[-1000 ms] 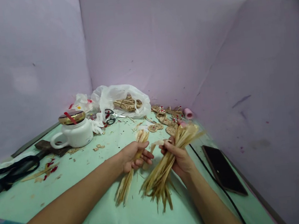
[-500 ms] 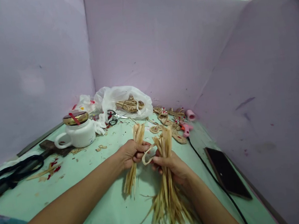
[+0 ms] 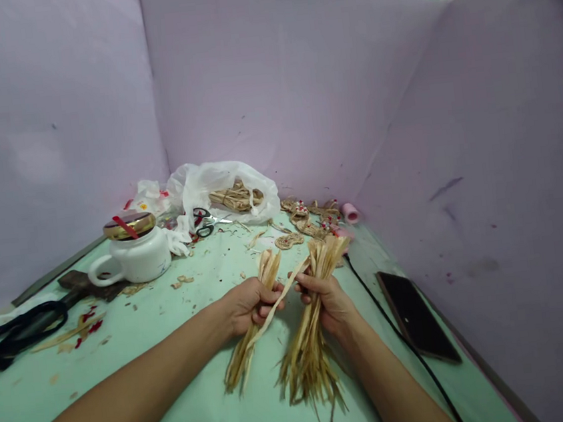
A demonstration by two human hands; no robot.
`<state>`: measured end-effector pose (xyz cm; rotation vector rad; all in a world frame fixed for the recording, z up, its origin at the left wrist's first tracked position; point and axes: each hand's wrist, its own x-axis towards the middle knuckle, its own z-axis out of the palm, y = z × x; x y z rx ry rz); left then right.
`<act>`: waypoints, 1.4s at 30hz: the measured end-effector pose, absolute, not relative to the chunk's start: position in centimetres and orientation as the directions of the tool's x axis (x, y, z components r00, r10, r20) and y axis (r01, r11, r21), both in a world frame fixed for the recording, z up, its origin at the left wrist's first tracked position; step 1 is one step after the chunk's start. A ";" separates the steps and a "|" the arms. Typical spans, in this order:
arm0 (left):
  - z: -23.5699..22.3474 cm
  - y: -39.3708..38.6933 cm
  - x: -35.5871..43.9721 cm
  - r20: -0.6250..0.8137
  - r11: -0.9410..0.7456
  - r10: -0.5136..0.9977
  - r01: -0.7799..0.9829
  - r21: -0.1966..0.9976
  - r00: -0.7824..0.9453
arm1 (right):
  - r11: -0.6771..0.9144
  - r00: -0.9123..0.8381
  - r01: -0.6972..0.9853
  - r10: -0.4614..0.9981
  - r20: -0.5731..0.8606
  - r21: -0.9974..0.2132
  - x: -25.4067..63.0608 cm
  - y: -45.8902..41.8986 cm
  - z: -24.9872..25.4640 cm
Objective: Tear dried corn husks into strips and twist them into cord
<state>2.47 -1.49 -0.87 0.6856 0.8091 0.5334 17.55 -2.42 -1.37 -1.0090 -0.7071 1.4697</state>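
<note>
My left hand (image 3: pixel 251 305) is closed round a thin bundle of dried plant strips (image 3: pixel 239 362), its pale ends sticking up above the fingers. A thicker bundle of the same strips (image 3: pixel 307 362) is gripped in my right hand (image 3: pixel 332 303), its frayed ends fanning out below over the green tabletop (image 3: pixel 188 375). One loose pale strip (image 3: pixel 275 305) runs slantwise between the hands, its upper end at my right fingertips and its lower part lying along the thin bundle. Whether my left fingers also pinch this strip, I cannot tell.
Behind the hands lie a white plastic bag (image 3: pixel 265 206) holding more dried strips, scissors (image 3: pixel 204 224) and braided pieces (image 3: pixel 303 222). At left stand a lidded white mug (image 3: pixel 143 256) and a hammer-like tool (image 3: pixel 75 283). A black cable (image 3: pixel 389 330) and a phone (image 3: pixel 418 317) lie at right.
The pale strip was curled in a loop between the hands and is now stretched out slantwise. The thick bundle's top has tilted right. The camera view has shifted slightly.
</note>
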 end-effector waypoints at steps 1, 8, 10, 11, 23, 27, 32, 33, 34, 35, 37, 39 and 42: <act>-1.0 -1.6 2.6 -0.473 0.649 0.670 -0.142 0.747 0.573 | -0.143 0.048 -0.442 0.982 -0.183 -0.885 17.5 -2.4 -1.3; -0.6 -1.8 2.7 -0.276 0.308 0.911 -0.061 0.950 0.306 | -0.092 0.006 -0.157 0.996 -0.094 -0.983 16.9 -3.0 -1.5; -0.3 -1.9 2.6 -0.284 0.315 0.908 -0.053 0.948 0.309 | -0.106 -0.057 -0.097 0.993 -0.101 -0.990 16.6 -3.2 -1.5; -0.1 -1.8 2.6 -0.308 0.339 0.901 -0.054 0.939 0.305 | -0.114 -0.074 -0.082 0.991 -0.108 -0.990 16.5 -3.2 -1.6; 0.6 -0.7 1.9 -0.303 0.306 0.932 0.019 0.952 0.196 | -0.084 0.036 -0.108 0.995 -0.088 -0.991 17.0 -2.9 -1.5; 0.4 -0.7 1.8 -0.237 0.234 0.961 0.036 0.972 0.141 | -0.057 0.051 -0.117 0.997 -0.063 -0.992 16.7 -3.0 -1.2; 0.2 -1.4 2.3 -0.255 0.247 0.940 0.063 0.967 0.228 | -0.081 0.067 -0.156 0.993 -0.092 -0.984 16.6 -3.0 -1.3; 0.2 -1.4 2.4 -0.265 0.253 0.935 0.081 0.964 0.233 | -0.083 0.066 -0.154 0.993 -0.094 -0.985 16.6 -3.0 -1.4; 0.3 -1.5 2.4 -0.275 0.260 0.935 0.094 0.961 0.223 | -0.083 0.065 -0.148 0.994 -0.093 -0.985 16.6 -3.0 -1.5; 0.3 -1.4 2.4 -0.279 0.263 0.939 0.101 0.959 0.203 | -0.077 0.064 -0.141 0.994 -0.087 -0.987 16.6 -2.9 -1.6; 0.5 -1.2 2.2 -0.283 0.265 0.942 0.117 0.957 0.181 | -0.068 0.058 -0.124 0.995 -0.076 -0.990 16.8 -2.8 -1.9; 0.6 -0.7 1.7 -0.277 0.258 0.948 0.132 0.957 0.156 | -0.051 0.060 -0.118 0.996 -0.059 -0.992 17.0 -2.6 -2.1; 0.8 -0.2 1.1 -0.245 0.231 0.963 0.122 0.965 0.110 | -0.031 0.079 -0.126 0.996 -0.041 -0.992 17.4 -2.4 -2.1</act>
